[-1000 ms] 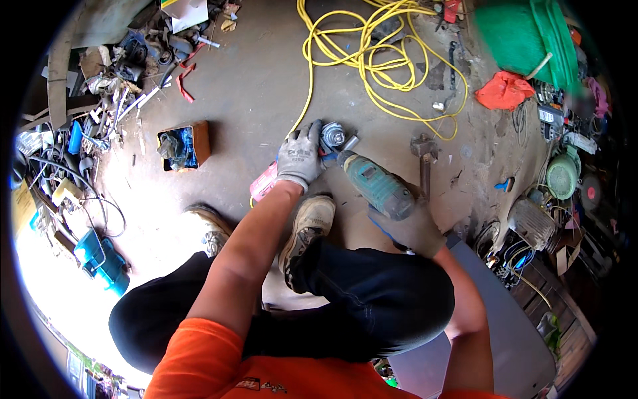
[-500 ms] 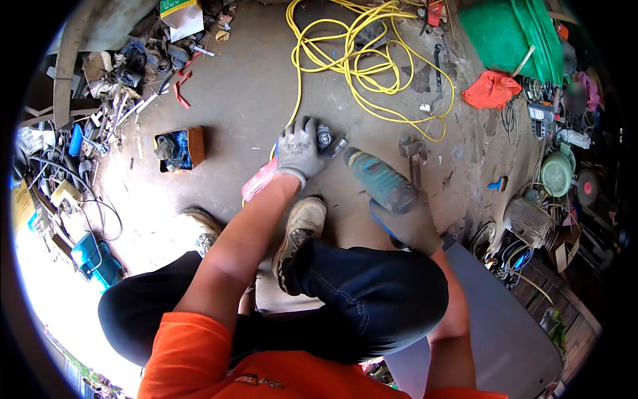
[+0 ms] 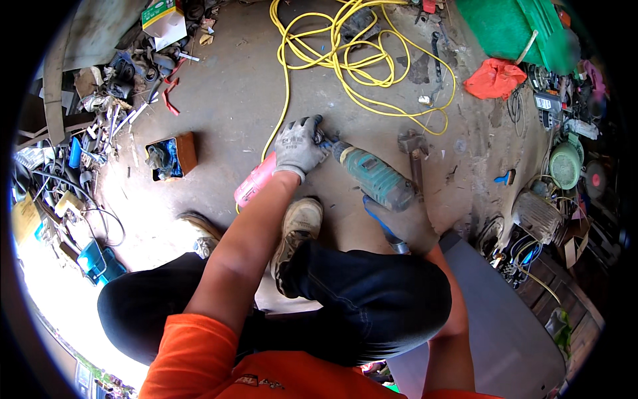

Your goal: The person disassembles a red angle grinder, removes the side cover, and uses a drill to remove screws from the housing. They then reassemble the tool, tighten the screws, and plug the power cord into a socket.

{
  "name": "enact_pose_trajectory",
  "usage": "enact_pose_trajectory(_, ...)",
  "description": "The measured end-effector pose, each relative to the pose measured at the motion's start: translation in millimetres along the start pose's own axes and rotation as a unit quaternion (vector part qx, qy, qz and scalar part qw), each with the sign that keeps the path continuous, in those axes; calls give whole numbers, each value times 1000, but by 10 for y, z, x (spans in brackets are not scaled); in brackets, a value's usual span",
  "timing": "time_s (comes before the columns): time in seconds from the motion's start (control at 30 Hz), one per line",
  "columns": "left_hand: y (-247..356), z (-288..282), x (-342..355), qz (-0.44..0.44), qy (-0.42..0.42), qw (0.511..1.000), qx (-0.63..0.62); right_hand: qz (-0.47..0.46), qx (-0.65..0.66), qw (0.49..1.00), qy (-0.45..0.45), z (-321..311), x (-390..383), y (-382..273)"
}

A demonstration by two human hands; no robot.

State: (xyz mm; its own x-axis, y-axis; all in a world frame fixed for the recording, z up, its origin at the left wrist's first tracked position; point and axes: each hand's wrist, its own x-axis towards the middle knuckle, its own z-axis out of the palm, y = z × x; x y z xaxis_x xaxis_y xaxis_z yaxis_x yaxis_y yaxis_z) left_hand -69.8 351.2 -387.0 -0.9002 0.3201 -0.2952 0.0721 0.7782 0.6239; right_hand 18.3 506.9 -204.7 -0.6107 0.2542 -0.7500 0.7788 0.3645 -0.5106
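Note:
My left hand, in a grey glove, grips the head end of a pink power tool on the floor; the fingers hide most of that head. My gloved right hand holds a teal power drill from below, its front pointing up-left, beside my left hand's fingers. Whether the drill's tip touches the pink tool I cannot make out. A large rusty wrench lies right of the drill. My boots are just below the pink tool.
A yellow cable lies coiled ahead. A small rusty box sits left. Heaped scrap and a blue tool line the left. A green plastic object, red cloth and wired clutter are right, with a grey panel lower right.
The drill has moved slightly up and left, its front closer to my left hand. The left hand now covers more of the pink tool's head. The view has shifted slightly.

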Motion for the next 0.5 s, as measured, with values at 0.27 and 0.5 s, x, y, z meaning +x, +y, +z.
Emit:
enact_pose_trajectory(0.27, -42, 41, 17, 5, -1, 1000, -3, -169, 48, 984, 7, 31, 77, 160)
enact_pose_trajectory(0.5, -26, 22, 9, 8, 5, 1000, -8, -181, -29, 982, -52, -127, 166, 2)
